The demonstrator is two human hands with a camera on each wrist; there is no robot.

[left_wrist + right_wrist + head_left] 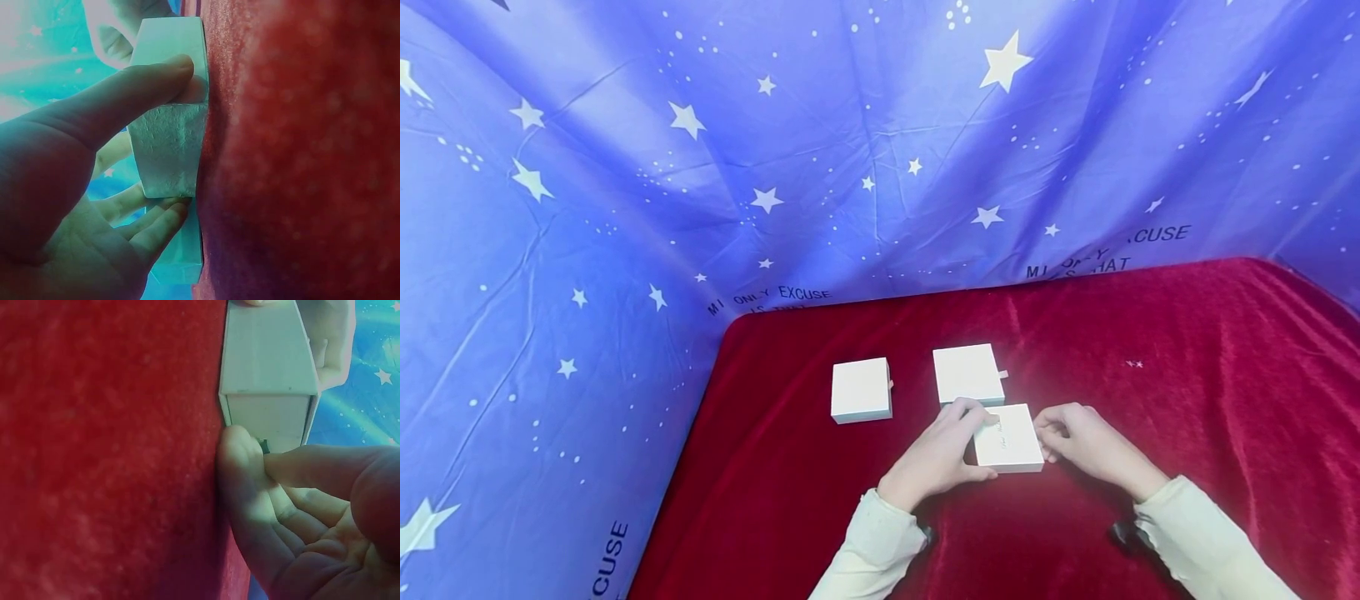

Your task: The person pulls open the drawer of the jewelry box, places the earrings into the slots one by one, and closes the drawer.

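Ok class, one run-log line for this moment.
left hand: grips square white box; right hand: pinches its small dark tab; red cloth: beneath

Your left hand holds a C-shaped grip, its thumb reaching forward well apart from the bent fingers. Your right hand pinches, thumb and index finger brought together at the tips, the other fingers folded in behind. Both forearms, the left and the right, are sleeved to the wrist and slant inward, bringing your hands near each other but not touching.
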